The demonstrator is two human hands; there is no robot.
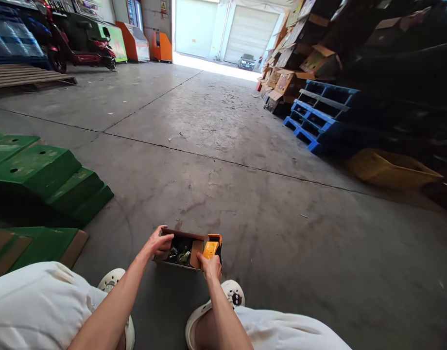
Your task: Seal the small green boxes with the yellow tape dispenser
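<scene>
A small open cardboard box sits on the floor between my feet. Dark items in clear, shiny wrapping lie inside it; their kind cannot be made out. My left hand grips the box's left end, fingers bent over its rim. At the right end, my right hand is closed with its thumb against a brown flap. Just beyond that hand, touching or close to the box, is a yellow-orange and black object, partly hidden by my fingers.
Green cartons are stacked at left. Blue pallets and a yellow bin stand at right, below piled cardboard boxes. A red scooter and a wooden pallet are at far left. White clogs flank the box.
</scene>
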